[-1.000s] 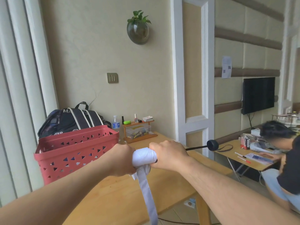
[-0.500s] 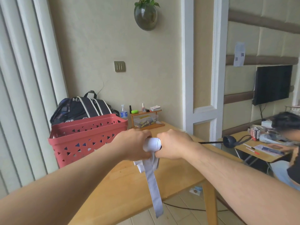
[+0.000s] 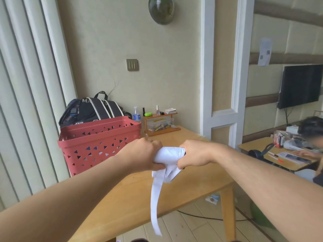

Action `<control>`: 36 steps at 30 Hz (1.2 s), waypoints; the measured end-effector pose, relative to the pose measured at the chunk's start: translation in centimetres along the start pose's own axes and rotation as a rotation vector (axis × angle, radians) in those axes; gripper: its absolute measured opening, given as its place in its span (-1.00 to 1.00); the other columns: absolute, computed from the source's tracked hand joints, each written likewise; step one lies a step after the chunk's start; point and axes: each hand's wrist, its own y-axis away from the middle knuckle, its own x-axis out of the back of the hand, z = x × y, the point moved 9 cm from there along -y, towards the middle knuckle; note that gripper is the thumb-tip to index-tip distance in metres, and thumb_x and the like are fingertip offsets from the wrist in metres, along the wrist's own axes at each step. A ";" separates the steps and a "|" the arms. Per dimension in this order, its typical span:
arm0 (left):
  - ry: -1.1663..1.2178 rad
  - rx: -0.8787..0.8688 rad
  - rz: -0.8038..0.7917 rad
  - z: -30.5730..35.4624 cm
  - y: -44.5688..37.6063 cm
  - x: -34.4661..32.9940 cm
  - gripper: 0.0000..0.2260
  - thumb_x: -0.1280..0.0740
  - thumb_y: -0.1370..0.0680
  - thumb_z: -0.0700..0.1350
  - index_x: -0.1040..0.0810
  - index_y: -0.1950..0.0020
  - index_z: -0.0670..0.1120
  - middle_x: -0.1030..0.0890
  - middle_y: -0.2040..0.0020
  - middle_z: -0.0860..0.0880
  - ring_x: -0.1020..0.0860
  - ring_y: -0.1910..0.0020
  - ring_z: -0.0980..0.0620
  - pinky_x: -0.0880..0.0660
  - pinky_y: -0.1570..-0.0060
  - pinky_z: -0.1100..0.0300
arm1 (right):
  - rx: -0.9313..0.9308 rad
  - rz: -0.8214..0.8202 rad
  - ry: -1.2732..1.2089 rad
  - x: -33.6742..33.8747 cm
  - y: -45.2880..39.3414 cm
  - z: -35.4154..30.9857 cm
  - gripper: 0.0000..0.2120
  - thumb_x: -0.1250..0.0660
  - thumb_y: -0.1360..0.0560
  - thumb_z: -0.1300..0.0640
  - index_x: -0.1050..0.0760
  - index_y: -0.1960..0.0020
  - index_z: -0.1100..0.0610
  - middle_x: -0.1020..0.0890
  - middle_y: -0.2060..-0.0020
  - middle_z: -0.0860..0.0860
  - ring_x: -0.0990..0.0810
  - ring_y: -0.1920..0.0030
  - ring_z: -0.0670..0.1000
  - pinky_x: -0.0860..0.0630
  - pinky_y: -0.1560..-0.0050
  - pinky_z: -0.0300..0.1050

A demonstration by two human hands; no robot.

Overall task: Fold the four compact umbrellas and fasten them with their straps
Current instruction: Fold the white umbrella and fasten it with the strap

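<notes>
I hold the white umbrella in the air in front of me, above the near part of the wooden surface. My left hand is clenched round its left end, thumb underneath, knuckles up. My right hand grasps the right end the same way, so only a short bunched stretch of white cloth shows between my two fists. From the underside of that stretch the strap hangs loose, a long flat white band that drops straight down past the front edge of the surface, its free end dangling over the floor. A fold of cloth sags beside it under my right hand.

Behind my left hand a red basket with triangular holes stands on the surface, and a dark backpack sits behind it against the wall. A small wooden rack with bottles stands at the far edge. At the right, another person bends over a second desk.
</notes>
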 end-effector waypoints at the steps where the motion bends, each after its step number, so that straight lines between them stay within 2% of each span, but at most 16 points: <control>1: -0.002 0.007 -0.007 0.0 0.0 -0.2 -0.64 -0.43 -0.43 0.22 -0.43 0.05 -0.02 -0.49 0.23 0.06 -0.47 0.22 -0.04 -0.32 0.32 0.11 | -0.006 -0.027 -0.023 -0.3 0.0 0.0 -0.72 -0.43 -0.30 -0.05 -0.33 0.25 0.02 -0.36 0.36 -0.04 -0.25 0.30 0.07 -0.14 0.31 -0.01; 4: -0.008 0.040 -0.030 0.0 -0.3 -0.6 -0.66 -0.44 -0.42 0.18 -0.38 0.11 0.01 -0.38 0.30 0.10 -0.43 0.26 -0.03 -0.31 0.31 0.11 | -0.016 -0.047 -0.035 -0.4 -0.1 -0.3 -0.69 -0.44 -0.30 -0.04 -0.31 0.26 0.01 -0.34 0.36 -0.04 -0.24 0.29 0.07 -0.10 0.32 -0.03; 7: -0.004 0.078 -0.036 -0.4 -0.6 -0.6 -0.69 -0.44 -0.43 0.12 -0.35 0.19 0.00 -0.38 0.34 0.09 -0.38 0.33 0.03 -0.30 0.33 0.12 | -0.012 0.047 0.073 0.5 -0.4 -0.4 -0.71 -0.43 -0.31 -0.12 -0.43 0.15 0.02 -0.49 0.33 -0.09 -0.39 0.33 0.06 -0.28 0.33 -0.03; 9: 0.026 0.120 -0.062 -0.7 -0.7 -1.1 -0.69 -0.44 -0.43 0.09 -0.34 0.24 0.00 -0.42 0.35 0.06 -0.41 0.34 0.03 -0.36 0.35 0.13 | 0.014 0.151 0.211 1.3 -0.2 -0.6 -0.55 -0.40 -0.32 -0.22 -0.43 -0.14 -0.10 -0.57 0.07 -0.13 -0.56 0.12 0.03 -0.52 0.20 0.01; 10: 0.048 0.148 -0.076 -0.9 -0.7 -1.4 -0.70 -0.44 -0.42 0.09 -0.35 0.25 0.00 -0.45 0.34 0.05 -0.44 0.33 0.01 -0.41 0.34 0.12 | 0.042 0.212 0.291 1.6 0.0 -1.0 -0.45 -0.38 -0.33 -0.25 -0.35 -0.28 -0.19 -0.54 -0.07 -0.14 -0.56 -0.04 0.02 -0.57 0.08 0.02; 12: 0.094 0.199 -0.090 -1.4 -0.7 -2.0 -0.72 -0.43 -0.41 0.12 -0.40 0.22 0.00 -0.50 0.31 0.04 -0.49 0.30 -0.01 -0.48 0.29 0.10 | 0.114 0.332 0.406 1.7 0.5 -2.5 -0.38 -0.33 -0.37 -0.28 -0.22 -0.38 -0.29 -0.46 -0.16 -0.14 -0.47 -0.20 0.04 -0.49 -0.03 0.02; 16: 0.117 0.215 -0.102 -1.5 -1.0 -2.2 -0.68 -0.45 -0.41 0.16 -0.49 0.11 -0.05 -0.59 0.24 0.00 -0.57 0.23 -0.08 -0.58 0.19 0.03 | 0.207 0.434 0.467 1.0 0.4 -4.3 -0.48 -0.24 -0.42 -0.43 -0.29 -0.29 -0.24 -0.47 -0.13 -0.11 -0.44 -0.22 0.08 -0.41 -0.17 0.09; 19: 0.107 0.208 -0.128 -1.4 -0.8 -1.7 -0.68 -0.46 -0.43 0.16 -0.50 0.10 -0.05 -0.61 0.20 -0.01 -0.57 0.22 -0.07 -0.52 0.22 0.06 | 0.219 0.460 0.541 0.9 0.0 -3.6 -0.47 -0.27 -0.43 -0.49 -0.31 -0.20 -0.17 -0.42 0.04 -0.13 -0.52 -0.16 0.08 -0.34 0.05 -0.02; 22: 0.135 0.223 -0.165 -1.2 -0.6 -1.5 -0.67 -0.47 -0.43 0.16 -0.51 0.09 -0.06 -0.63 0.19 -0.04 -0.55 0.25 -0.07 -0.44 0.29 0.10 | 0.193 0.555 0.582 1.8 0.2 -2.9 -0.42 -0.29 -0.40 -0.54 -0.36 -0.18 -0.14 -0.46 0.08 -0.12 -0.57 -0.09 0.08 -0.27 0.22 -0.10; 25: 0.216 0.266 -0.204 -1.7 -0.6 -1.6 -0.62 -0.50 -0.39 0.20 -0.57 0.04 -0.07 -0.66 0.16 -0.06 -0.60 0.21 -0.10 -0.46 0.30 0.09 | 0.198 0.670 0.575 2.8 0.8 -2.9 -0.39 -0.29 -0.34 -0.56 -0.40 -0.17 -0.15 -0.51 0.07 -0.11 -0.58 -0.05 0.07 -0.28 0.21 -0.11; 27: 0.338 0.318 -0.241 -2.3 -0.5 -2.2 -0.57 -0.54 -0.31 0.23 -0.59 0.05 -0.06 -0.68 0.14 -0.09 -0.59 0.25 -0.08 -0.47 0.32 0.08 | 0.218 0.708 0.550 3.1 1.3 -3.0 -0.44 -0.32 -0.36 -0.50 -0.43 -0.14 -0.13 -0.51 0.10 -0.10 -0.61 -0.03 0.09 -0.30 0.19 -0.10; 31: 0.482 0.337 -0.336 -2.9 0.0 -3.6 -0.45 -0.55 -0.14 0.29 -0.61 0.07 -0.07 -0.71 0.16 -0.14 -0.50 0.42 -0.05 -0.44 0.39 0.09 | 0.240 0.599 0.597 2.6 1.2 -3.4 -0.52 -0.31 -0.42 -0.44 -0.38 -0.05 -0.06 -0.57 0.13 -0.10 -0.56 0.09 0.11 -0.29 0.29 -0.11; 33: 0.442 0.309 -0.340 -2.9 0.2 -3.4 -0.48 -0.56 -0.19 0.29 -0.61 0.08 -0.06 -0.69 0.21 -0.11 -0.51 0.42 -0.03 -0.45 0.38 0.10 | 0.232 0.550 0.619 2.5 1.0 -3.6 -0.59 -0.31 -0.46 -0.36 -0.32 0.02 -0.05 -0.59 0.14 -0.08 -0.51 0.12 0.13 -0.24 0.34 -0.13; 36: 0.334 0.260 -0.333 -2.9 0.1 -2.7 -0.56 -0.55 -0.29 0.29 -0.58 0.10 -0.01 -0.64 0.24 0.00 -0.53 0.34 -0.01 -0.46 0.33 0.10 | 0.207 0.488 0.609 2.3 0.9 -4.0 -0.66 -0.32 -0.47 -0.26 -0.30 0.06 -0.05 -0.50 0.23 -0.08 -0.48 0.14 0.14 -0.22 0.38 -0.15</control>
